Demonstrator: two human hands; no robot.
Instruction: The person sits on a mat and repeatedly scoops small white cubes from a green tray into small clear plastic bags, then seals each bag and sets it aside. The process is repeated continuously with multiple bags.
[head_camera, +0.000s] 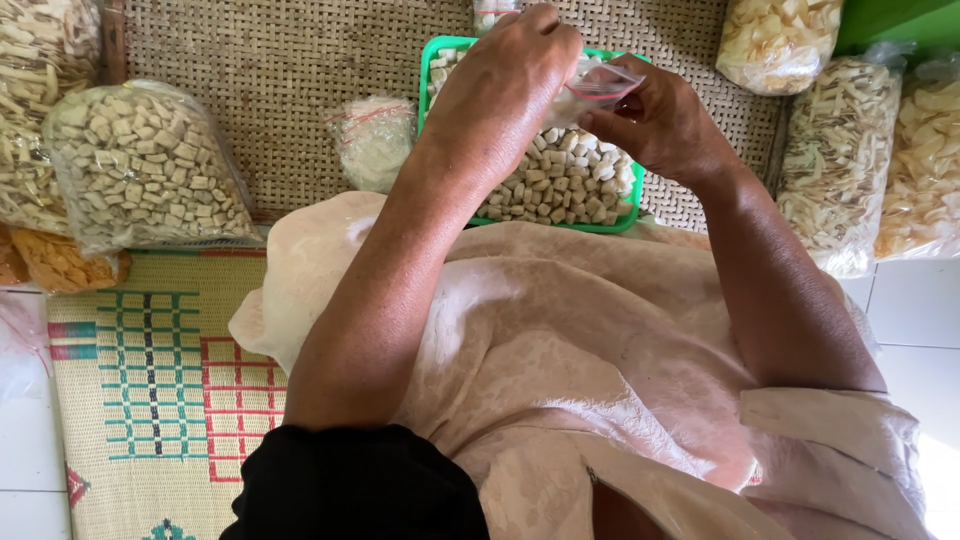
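Seemingly both hands (600, 95) pinching bag (597, 88)

Small clear plastic bag (598, 88), pinched open, above green tray (432, 62)

I log: large bag of pale cubes (145, 165) at left; small tied bag (372, 140) on the woven mat (290, 70); bags of pale chips (838, 160) at right; patterned floor mat (150, 390).

Both forearms extended forward, left hand (500, 85) and right hand (655, 120) raised, fingers pinched together
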